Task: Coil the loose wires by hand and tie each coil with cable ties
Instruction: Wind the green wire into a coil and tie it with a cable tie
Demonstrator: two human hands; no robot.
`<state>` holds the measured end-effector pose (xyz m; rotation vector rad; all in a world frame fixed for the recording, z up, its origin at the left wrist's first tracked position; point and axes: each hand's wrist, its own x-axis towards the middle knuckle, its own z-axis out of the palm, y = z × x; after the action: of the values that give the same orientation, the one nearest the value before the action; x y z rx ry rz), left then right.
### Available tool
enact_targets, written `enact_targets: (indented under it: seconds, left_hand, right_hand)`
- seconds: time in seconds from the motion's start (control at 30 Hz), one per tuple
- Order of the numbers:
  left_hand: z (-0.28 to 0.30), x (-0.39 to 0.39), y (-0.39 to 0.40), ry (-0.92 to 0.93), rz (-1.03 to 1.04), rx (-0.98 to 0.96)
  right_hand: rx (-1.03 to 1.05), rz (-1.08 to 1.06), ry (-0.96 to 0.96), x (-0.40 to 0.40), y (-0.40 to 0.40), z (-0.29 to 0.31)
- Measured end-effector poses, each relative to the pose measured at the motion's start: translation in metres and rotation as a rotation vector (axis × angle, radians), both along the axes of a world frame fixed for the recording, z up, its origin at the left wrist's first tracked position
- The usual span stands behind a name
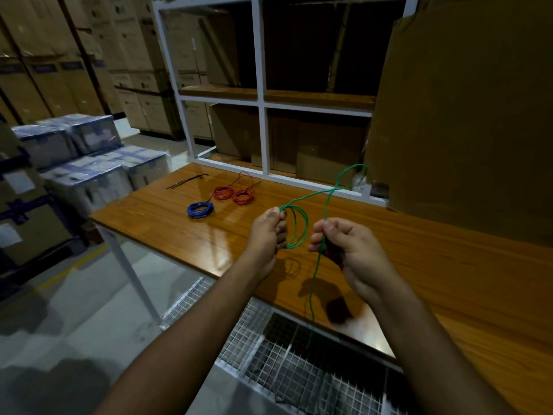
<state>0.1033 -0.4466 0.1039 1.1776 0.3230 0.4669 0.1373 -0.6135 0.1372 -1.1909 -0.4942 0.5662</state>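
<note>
Three coils done: blue coil [200,209], two red coils [233,194] on table [419,265], beyond fingers. Left hand [267,227] pinches few green wire [296,229] loops; right hand [341,244] grips trailing strand hanging below fingers. Cable ties [187,181] unused; green coiling, tying remain.

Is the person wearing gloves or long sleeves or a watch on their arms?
No. The bare left hand and bare right hand have no gloves, and no rings show. Both forearms are uncovered as far as the picture reaches, with no sleeve, watch or bracelet showing. The fingernails look short and plain.
</note>
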Motion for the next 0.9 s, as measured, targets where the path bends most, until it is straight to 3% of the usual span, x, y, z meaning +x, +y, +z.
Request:
enact_targets:
  seconds: [0.13,0.23,0.33,0.4,0.47,0.53,0.7,0.9]
  left_hand:
    - [0.004,-0.008,0.009,-0.061,-0.024,-0.165]
    - [0.016,-0.013,0.013,-0.12,-0.041,-0.239]
    - [0.026,-0.015,0.016,-0.166,-0.055,-0.274]
    - [0.03,-0.014,0.017,-0.182,-0.06,-0.285]
    - [0.031,-0.012,0.019,-0.184,-0.057,-0.287]
    - [0.032,-0.01,0.019,-0.173,-0.048,-0.274]
    - [0.029,-0.012,0.018,-0.15,-0.062,-0.228]
    - [0.02,-0.011,-0.001,-0.087,-0.12,-0.168]
  right_hand:
    - [-0.066,-0.146,0.113,0.02,-0.007,-0.01]
    - [-0.289,-0.203,0.144,0.028,-0.01,-0.024]
    - [-0.614,-0.124,0.086,0.024,-0.006,-0.036]
    - [-0.869,-0.031,-0.148,0.018,-0.002,-0.043]
    - [-1.1,0.085,-0.533,0.01,0.001,-0.042]
    - [-1.195,0.193,-0.816,-0.003,0.002,-0.03]
    - [-0.894,0.334,-1.219,-0.027,-0.002,0.009]
    - [-0.563,0.032,-1.287,-0.013,0.006,0.024]
